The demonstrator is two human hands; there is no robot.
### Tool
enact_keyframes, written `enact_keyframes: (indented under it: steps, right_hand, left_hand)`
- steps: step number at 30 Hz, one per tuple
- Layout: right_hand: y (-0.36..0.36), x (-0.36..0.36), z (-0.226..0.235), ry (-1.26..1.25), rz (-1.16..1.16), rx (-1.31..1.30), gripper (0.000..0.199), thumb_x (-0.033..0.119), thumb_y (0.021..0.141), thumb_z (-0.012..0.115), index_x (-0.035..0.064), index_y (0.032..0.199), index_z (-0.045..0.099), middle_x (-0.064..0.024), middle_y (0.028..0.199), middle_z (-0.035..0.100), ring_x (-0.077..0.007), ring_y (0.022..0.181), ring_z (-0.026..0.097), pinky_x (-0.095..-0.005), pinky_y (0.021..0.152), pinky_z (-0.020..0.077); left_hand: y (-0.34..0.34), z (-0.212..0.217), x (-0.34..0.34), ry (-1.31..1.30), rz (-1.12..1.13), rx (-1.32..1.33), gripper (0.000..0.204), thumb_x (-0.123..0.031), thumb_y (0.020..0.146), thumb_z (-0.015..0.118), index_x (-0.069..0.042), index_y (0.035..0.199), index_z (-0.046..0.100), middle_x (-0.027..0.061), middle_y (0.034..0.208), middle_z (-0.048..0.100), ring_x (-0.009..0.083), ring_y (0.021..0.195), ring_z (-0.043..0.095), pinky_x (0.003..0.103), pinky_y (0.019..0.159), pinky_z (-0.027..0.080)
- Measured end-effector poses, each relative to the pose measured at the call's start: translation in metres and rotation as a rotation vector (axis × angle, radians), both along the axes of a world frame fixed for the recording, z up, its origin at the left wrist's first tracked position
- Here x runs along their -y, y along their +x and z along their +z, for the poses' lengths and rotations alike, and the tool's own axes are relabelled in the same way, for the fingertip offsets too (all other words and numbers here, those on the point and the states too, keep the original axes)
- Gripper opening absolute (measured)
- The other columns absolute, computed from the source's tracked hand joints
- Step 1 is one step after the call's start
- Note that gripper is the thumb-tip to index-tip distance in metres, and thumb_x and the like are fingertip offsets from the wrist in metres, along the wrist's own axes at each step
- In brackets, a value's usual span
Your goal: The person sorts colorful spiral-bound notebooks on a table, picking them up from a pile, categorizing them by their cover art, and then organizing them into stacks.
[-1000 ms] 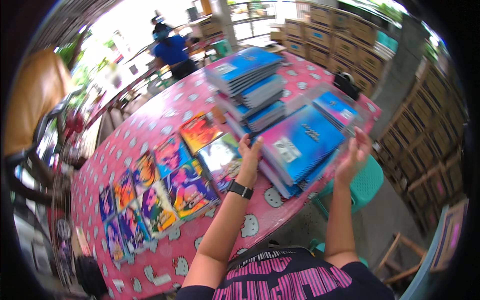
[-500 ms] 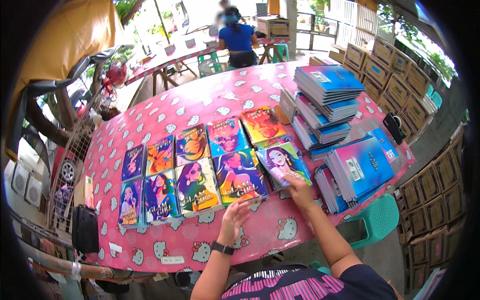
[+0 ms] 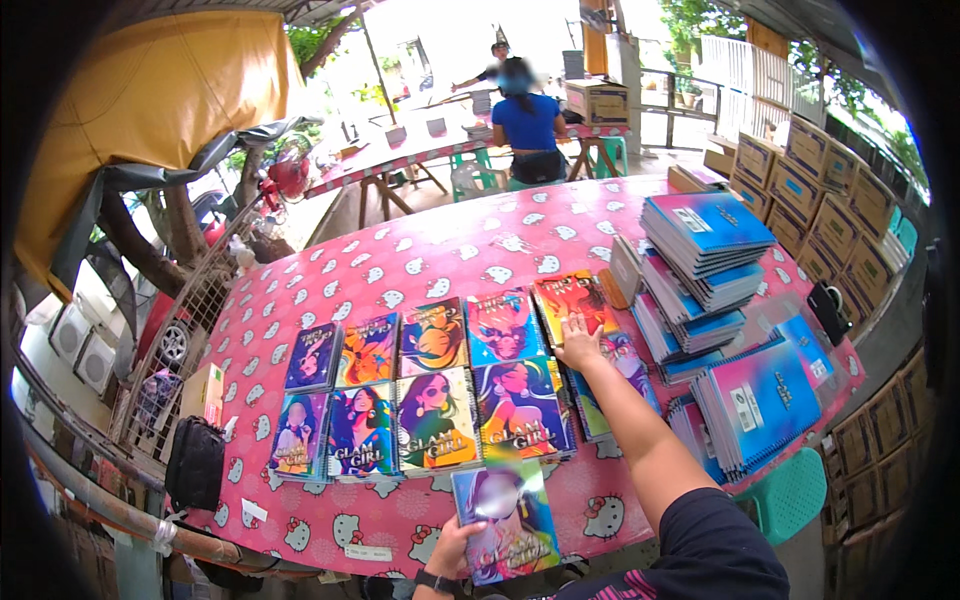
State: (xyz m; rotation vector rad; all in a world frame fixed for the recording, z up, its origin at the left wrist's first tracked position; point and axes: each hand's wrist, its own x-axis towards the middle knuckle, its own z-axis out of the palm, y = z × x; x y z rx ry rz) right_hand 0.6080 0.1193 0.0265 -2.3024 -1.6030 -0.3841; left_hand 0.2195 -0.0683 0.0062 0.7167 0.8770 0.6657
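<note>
My left hand grips the left edge of a spiral notebook with an illustrated girl on its cover, held near the table's front edge. The cover is partly blurred. My right hand rests with spread fingers on the lower part of an orange-red notebook, at the far right of two rows of illustrated notebooks. Below it, partly hidden by my right forearm, lies a purple and green notebook. Just left of there are a purple girl-cover notebook and a cream one.
Tall stacks of blue-pink spiral notebooks stand at the right, with another fanned pile nearer me. A black bag sits at the left edge. Cardboard boxes and a green stool are on the right. Two people work at a farther table.
The girl-cover notebook has come off the right end of the near row, from my right hand to my left, toward me. My right hand has reached away to the orange-red notebook.
</note>
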Motion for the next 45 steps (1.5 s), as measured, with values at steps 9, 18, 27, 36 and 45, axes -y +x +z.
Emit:
enact_keyframes:
  steps: [9, 18, 27, 36, 45]
  right_hand:
    - [0.003, 0.014, 0.042, 0.515, 0.220, -0.537, 0.019, 0.026, 0.087, 0.052, 0.0119, 0.087, 0.066, -0.0110, 0.073, 0.064, -0.0275, 0.073, 0.064, -0.0390, 0.061, 0.0459]
    - [-0.219, 0.196, 0.072, -0.112, 1.246, -0.610, 0.033, 0.022, 0.075, 0.072, 0.0080, 0.104, 0.065, -0.0136, 0.102, 0.063, -0.0268, 0.101, 0.058, -0.0356, 0.088, 0.0450]
    - [-0.195, 0.150, 0.013, -0.181, 0.352, -0.067, 0.063, 0.024, 0.074, 0.070, 0.0128, 0.131, 0.046, -0.0112, 0.141, 0.039, -0.0294, 0.130, 0.036, -0.0536, 0.105, 0.0256]
    - [-0.299, 0.226, 0.067, 0.309, 0.589, -0.528, 0.035, 0.012, 0.072, 0.070, 0.0085, 0.107, 0.065, -0.0127, 0.099, 0.066, -0.0309, 0.092, 0.062, -0.0386, 0.084, 0.0477]
    - [-0.272, 0.096, 0.066, 0.190, 0.524, -0.633, 0.026, 0.017, 0.077, 0.067, 0.0066, 0.100, 0.063, -0.0176, 0.092, 0.064, -0.0331, 0.091, 0.059, -0.0405, 0.078, 0.0475]
  left_hand:
    - [-0.067, -0.036, 0.016, -0.234, 0.219, 0.175, 0.034, -0.021, 0.091, 0.050, 0.000, 0.117, 0.051, 0.0147, 0.109, 0.060, 0.0287, 0.098, 0.060, 0.044, 0.087, 0.049]
    - [-0.080, -0.009, -0.010, -0.199, 0.125, 0.446, 0.045, -0.030, 0.089, 0.051, -0.001, 0.124, 0.044, 0.0150, 0.118, 0.056, 0.0278, 0.106, 0.056, 0.043, 0.092, 0.045]
    - [-0.134, -0.026, -0.020, -0.019, 0.178, 0.051, 0.031, 0.006, 0.077, 0.060, 0.001, 0.107, 0.053, 0.0107, 0.097, 0.063, 0.0225, 0.084, 0.064, 0.036, 0.078, 0.053]
    - [-0.196, -0.050, -0.043, -0.130, 0.089, 0.289, 0.038, -0.027, 0.091, 0.051, -0.002, 0.119, 0.048, 0.0159, 0.111, 0.060, 0.0287, 0.095, 0.062, 0.041, 0.084, 0.052]
    - [-0.210, -0.037, -0.043, 0.009, 0.183, -0.011, 0.023, 0.005, 0.078, 0.056, -0.002, 0.100, 0.056, 0.0056, 0.088, 0.063, 0.0163, 0.075, 0.063, 0.032, 0.069, 0.053]
